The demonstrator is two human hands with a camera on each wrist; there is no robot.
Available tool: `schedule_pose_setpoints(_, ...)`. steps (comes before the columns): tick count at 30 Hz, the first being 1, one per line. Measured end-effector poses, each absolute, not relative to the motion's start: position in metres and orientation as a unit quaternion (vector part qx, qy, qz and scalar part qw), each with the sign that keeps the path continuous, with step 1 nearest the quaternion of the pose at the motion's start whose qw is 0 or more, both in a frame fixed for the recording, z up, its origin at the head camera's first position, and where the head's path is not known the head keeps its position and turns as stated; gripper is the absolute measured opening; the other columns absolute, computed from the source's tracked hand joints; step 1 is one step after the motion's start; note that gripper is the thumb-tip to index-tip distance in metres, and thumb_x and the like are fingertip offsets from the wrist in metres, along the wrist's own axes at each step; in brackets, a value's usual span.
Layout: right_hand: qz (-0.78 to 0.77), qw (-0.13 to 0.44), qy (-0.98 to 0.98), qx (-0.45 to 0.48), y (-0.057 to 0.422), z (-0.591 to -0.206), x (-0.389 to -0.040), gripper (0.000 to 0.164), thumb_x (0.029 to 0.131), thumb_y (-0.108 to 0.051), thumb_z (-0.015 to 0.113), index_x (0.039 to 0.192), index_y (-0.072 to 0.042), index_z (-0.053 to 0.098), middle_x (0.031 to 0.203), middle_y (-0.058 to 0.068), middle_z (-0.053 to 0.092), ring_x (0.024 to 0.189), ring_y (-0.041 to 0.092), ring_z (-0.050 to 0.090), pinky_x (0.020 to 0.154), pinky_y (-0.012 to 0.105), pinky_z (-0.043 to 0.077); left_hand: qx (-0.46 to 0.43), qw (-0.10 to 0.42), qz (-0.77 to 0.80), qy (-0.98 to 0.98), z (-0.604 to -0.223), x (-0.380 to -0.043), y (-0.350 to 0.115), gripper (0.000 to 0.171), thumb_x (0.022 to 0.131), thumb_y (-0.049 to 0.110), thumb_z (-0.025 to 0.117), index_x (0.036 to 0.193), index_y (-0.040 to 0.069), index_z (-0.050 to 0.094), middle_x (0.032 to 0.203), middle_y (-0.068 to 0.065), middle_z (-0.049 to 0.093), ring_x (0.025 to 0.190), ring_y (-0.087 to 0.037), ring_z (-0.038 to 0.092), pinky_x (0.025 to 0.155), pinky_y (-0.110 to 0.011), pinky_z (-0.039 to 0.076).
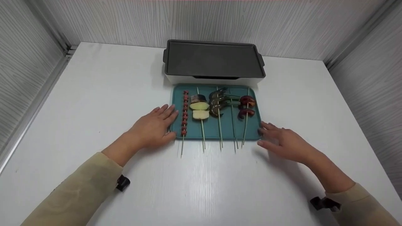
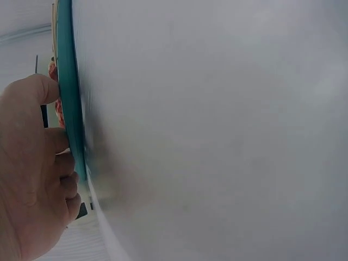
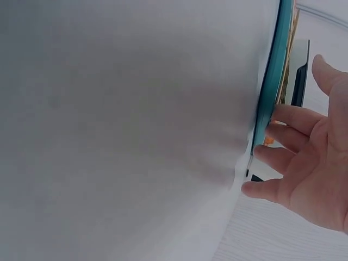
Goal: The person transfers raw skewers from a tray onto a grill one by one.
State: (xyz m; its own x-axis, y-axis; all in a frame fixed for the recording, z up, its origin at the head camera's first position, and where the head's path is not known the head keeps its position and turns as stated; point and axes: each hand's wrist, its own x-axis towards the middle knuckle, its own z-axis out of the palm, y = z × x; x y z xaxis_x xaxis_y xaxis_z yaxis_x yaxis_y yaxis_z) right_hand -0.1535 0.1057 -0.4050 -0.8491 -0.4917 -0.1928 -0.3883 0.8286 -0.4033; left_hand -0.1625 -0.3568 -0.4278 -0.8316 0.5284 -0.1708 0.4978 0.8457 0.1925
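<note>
From the head camera I see a white table (image 1: 94,94) with a teal tray (image 1: 256,125) lying flat near its middle, just in front of a dark griddle (image 1: 213,59). Five skewers (image 1: 202,125) lie side by side on the tray, their stick ends poking over its near edge. My left hand (image 1: 154,127) rests flat at the tray's left edge, fingers straight and relaxed, gripping nothing. My right hand (image 1: 284,141) sits at the tray's near right corner, fingers spread and loose, fingertips touching the rim.

At the left wrist, the tray (image 2: 68,98) shows as a thin teal band on edge. The left hand (image 2: 32,174) lies against it, fingers bent loosely along the rim; I cannot tell whether they clasp it.

At the right wrist, the right hand (image 3: 310,163) is spread, its fingertips (image 3: 258,154) meeting the tray (image 3: 272,76) edge, with nothing held.
</note>
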Motion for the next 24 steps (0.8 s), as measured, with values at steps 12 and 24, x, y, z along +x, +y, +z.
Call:
schedule_pose_setpoints(12, -0.266, 0.033, 0.946, -0.179, 0.080, -0.403, -0.158, 0.055, 0.107, -0.037, 0.065, 0.148, 0.001, 0.061, 0.149, 0.018, 0.061, 0.139, 0.037, 0.056, 0.112, 0.059, 0.047, 0.269, 0.111, 0.059, 0.955, -0.426, -0.163, -0.355, 0.081, 0.106, 0.051, 0.042, 0.166, -0.002, 0.026, 0.174, -0.020, 0.018, 0.162, -0.037, 0.014, 0.131, -0.051, 0.014)
schedule_pose_setpoints(24, -0.375, 0.067, 0.921, -0.074, 0.054, -0.399, -0.159, 0.050, 0.108, -0.038, 0.061, 0.139, 0.001, 0.068, 0.107, 0.014, 0.079, 0.086, 0.025, 0.078, 0.071, 0.030, 0.060, 0.264, 0.109, 0.068, 0.956, -0.428, -0.162, -0.355, 0.083, 0.105, 0.052, 0.044, 0.166, -0.001, 0.026, 0.174, -0.019, 0.017, 0.162, -0.036, 0.014, 0.131, -0.051, 0.014)
